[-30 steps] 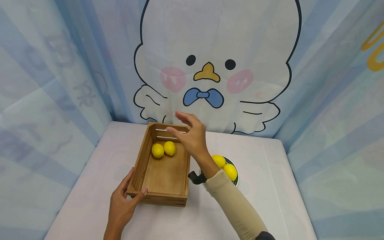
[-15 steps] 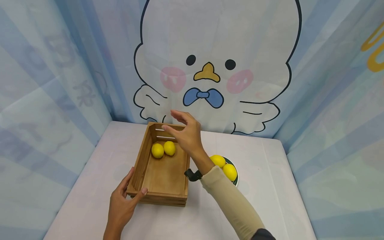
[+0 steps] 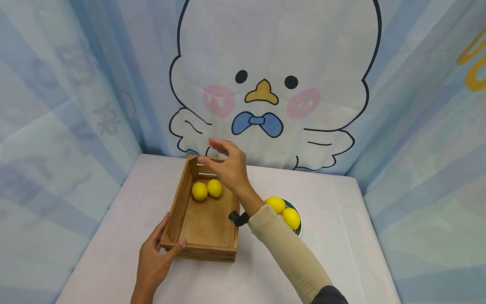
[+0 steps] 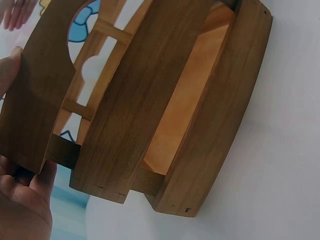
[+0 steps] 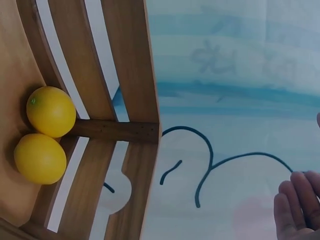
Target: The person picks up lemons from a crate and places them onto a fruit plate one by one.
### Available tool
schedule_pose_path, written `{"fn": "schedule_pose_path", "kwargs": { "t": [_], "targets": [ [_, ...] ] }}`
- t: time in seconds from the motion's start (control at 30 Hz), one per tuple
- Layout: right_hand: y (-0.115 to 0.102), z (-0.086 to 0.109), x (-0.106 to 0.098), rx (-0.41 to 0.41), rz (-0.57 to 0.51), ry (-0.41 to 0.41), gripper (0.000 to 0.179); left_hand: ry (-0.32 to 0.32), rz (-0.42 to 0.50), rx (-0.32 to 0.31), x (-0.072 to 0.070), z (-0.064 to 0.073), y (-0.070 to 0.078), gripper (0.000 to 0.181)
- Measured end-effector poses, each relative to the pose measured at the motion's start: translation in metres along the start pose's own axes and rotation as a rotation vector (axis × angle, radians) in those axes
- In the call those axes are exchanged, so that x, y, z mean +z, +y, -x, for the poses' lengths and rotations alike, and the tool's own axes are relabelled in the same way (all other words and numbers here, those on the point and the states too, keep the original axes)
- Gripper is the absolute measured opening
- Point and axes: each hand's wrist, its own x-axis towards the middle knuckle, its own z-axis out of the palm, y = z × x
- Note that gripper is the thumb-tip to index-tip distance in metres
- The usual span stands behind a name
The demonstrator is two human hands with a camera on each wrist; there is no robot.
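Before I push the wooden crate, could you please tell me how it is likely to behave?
The wooden crate will probably stay stiff, since its slats look like straight, solid boards. Its broad floor suggests it would slide rather than tip. The two lemons inside look round and unsecured, so they may roll if it's jolted.

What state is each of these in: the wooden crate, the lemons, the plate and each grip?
Wooden crate, upright, open-topped
Crate lemons, two, side by side inside
Plate, partly hidden, bearing lemons
Plate lemons, two showing
Left grip, holding the crate's near left corner
Right grip, in the air, holding nothing
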Motion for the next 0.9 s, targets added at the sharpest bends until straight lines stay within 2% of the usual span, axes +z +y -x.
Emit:
{"fn": "schedule_pose_path", "kwargs": {
  "t": [0.6, 0.9],
  "targets": [
    [0.011, -0.007, 0.01, 0.088, 0.047, -0.039, 0.054, 0.0, 0.01, 0.003, 0.0, 0.001, 0.0, 0.086],
    [0.021, -0.007, 0.016, 0.125, 0.017, -0.075, 0.057, -0.002, 0.013, 0.006, 0.0, 0.001, 0.001, 0.086]
  ]
}}
